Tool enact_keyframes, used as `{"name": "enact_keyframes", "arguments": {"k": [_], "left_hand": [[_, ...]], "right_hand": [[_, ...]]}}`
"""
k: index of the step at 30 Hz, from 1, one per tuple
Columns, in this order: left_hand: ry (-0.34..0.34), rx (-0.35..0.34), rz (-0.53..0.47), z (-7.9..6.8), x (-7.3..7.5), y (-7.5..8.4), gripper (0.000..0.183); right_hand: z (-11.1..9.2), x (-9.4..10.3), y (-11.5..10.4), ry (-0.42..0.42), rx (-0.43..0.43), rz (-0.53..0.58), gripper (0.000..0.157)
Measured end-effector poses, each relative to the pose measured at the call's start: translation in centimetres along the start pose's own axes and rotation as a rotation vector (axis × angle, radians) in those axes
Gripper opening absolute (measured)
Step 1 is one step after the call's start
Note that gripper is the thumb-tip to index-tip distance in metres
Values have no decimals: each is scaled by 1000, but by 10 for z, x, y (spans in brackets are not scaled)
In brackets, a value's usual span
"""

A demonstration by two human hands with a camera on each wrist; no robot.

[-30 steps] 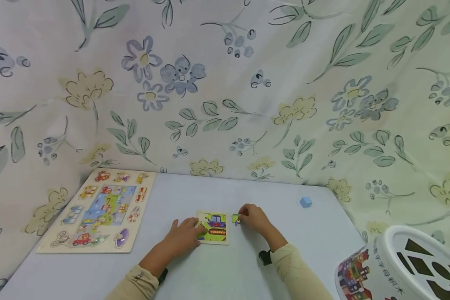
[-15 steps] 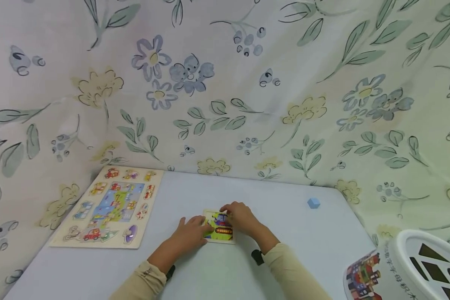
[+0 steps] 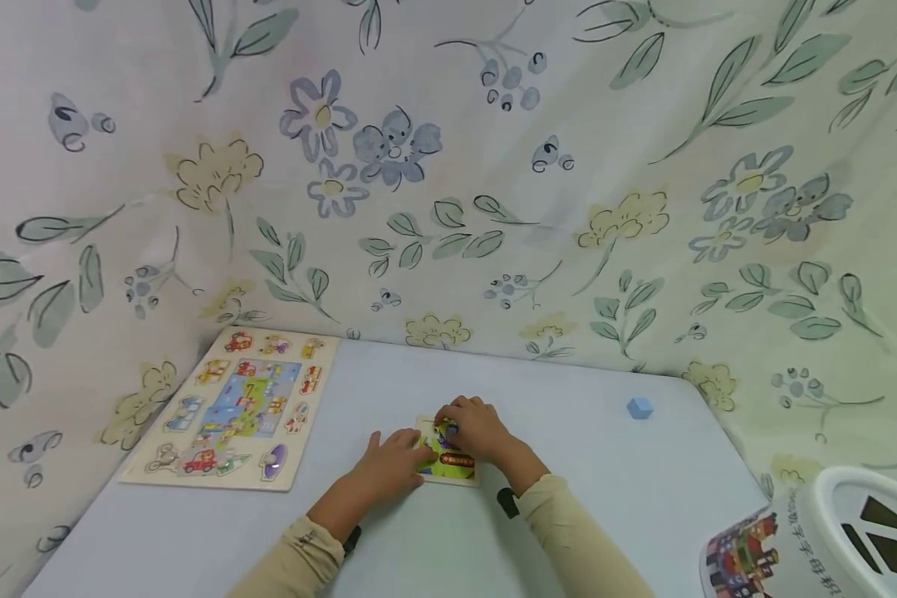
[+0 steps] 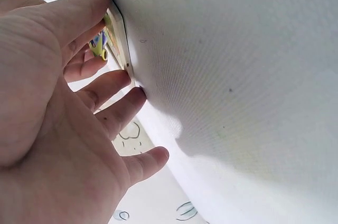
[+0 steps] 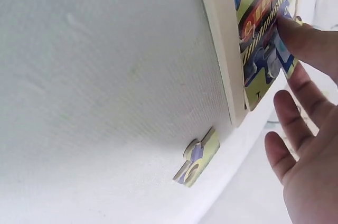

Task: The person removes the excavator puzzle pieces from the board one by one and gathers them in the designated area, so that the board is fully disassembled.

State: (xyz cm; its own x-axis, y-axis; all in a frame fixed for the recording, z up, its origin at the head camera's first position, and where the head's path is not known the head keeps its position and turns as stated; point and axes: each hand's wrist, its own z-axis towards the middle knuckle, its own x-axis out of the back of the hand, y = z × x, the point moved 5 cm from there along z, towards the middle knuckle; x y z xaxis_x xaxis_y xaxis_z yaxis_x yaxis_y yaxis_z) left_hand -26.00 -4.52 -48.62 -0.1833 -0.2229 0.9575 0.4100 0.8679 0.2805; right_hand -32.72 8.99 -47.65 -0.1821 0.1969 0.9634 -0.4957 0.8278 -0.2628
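Observation:
A small wooden jigsaw puzzle [image 3: 459, 472] with a tractor-like vehicle picture lies mid-table in the head view. My left hand [image 3: 390, 467] holds its left side, the thumb at the near edge and a finger over the picture. Above the puzzle's upper right part, my right hand [image 3: 482, 430] pinches a jigsaw piece [image 5: 284, 52] between thumb and index finger. That piece touches or hovers just over the picture; I cannot tell which. Another loose jigsaw piece [image 5: 197, 158], yellow-green and purple, lies on the table beside the frame in the right wrist view; the head view does not show it.
A large wooden peg puzzle board [image 3: 317, 407] with vehicle pieces lies at the left of the white table [image 3: 553, 390]. Back right sits a blue block [image 3: 639, 408]. A white bucket [image 3: 800, 540] with a lid of shaped holes stands at the front right. Flowered cloth hangs behind.
My right hand has moved left from beside the puzzle to over its upper right part, carrying a piece. My left hand stays on the puzzle. The head view has shifted slightly.

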Motion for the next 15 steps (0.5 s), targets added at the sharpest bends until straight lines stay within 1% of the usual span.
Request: {"name": "enact_keyframes", "arguments": {"k": [5,9,12,15], "left_hand": [[-12,2,-10,0,1,1,36],[-6,0,-3,-1,2,1,35],[-5,2,-4,0,1,1,35],[-10,4,-7,0,0,0,35]], "right_hand": [[1,0,3,-5,1,4,26],[1,0,6,-17,6,33,34],[0,2,6,-6,19,36,38],[-1,2,5,10,23,35,39]]}}
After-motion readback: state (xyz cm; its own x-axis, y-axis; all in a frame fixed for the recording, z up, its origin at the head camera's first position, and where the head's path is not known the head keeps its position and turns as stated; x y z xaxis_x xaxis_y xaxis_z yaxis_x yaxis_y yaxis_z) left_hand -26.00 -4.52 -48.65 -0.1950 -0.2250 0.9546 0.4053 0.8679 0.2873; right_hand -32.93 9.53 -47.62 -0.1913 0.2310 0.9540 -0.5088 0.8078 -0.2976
